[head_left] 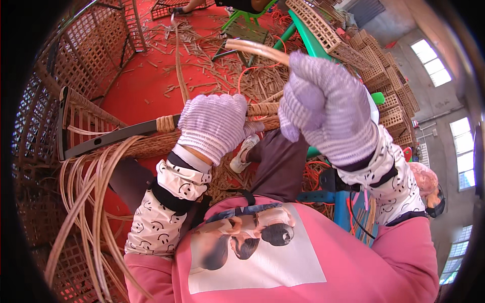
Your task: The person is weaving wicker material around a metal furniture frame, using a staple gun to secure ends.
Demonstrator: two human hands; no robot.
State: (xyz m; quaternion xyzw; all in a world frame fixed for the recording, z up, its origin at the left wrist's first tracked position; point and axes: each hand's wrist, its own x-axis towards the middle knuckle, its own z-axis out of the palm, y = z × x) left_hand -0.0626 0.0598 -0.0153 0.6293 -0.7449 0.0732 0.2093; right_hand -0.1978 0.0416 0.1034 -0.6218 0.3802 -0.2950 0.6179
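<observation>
Both my hands wear white-and-lilac striped knit gloves. My left hand (214,126) is closed around the wrapped edge of a woven rattan frame (144,146) that lies across my lap. A dark flat metal bar (113,135) runs along this frame, with cane binding (165,124) wound around it. From behind my left hand a long strip (179,70) stretches away over the floor. Raised at the right, my right hand (326,106) is closed on a pale rattan strip (257,50), whose free end points up and left. Where the strip runs below that fist is hidden.
Long loose strips (96,202) hang over the frame's left end. Woven panels (86,55) stand at the left. Cut scraps (207,65) litter the red floor. A green chair (247,25) with a seated person is ahead; stacked woven baskets (376,70) stand at the right.
</observation>
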